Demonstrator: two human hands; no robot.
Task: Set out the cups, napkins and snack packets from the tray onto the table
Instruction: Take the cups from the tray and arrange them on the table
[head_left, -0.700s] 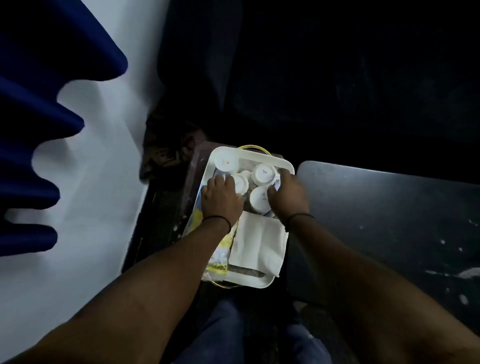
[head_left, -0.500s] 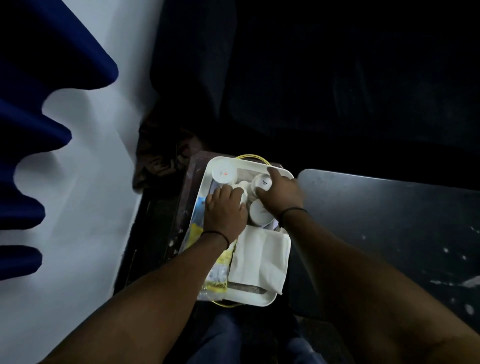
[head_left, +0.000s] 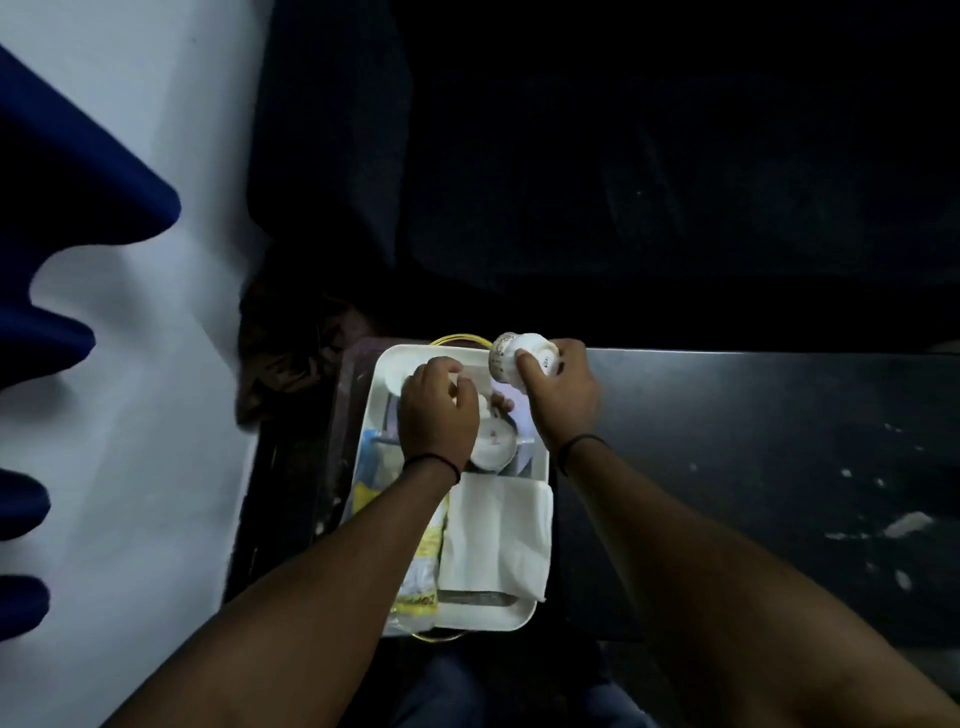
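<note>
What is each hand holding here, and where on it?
The right hand holds a white cup by its side wall, tilted. The left hand rests over cups in the tray; its grasp cannot be told.

dim, underexposed, wide-angle edge distortion

The dark table (head_left: 753, 467) is lying open right of the tray (head_left: 540, 467); cups (head_left: 493, 441), napkins (head_left: 496, 535) and both hands are crowding the tray.

- The yellow and clear plastic snack packet (head_left: 422, 582) at the white tray's left edge carries dark print near its lower end, too blurred to read.
- The white paper cup (head_left: 506, 358) held up shows a small mark, unreadable.
</note>
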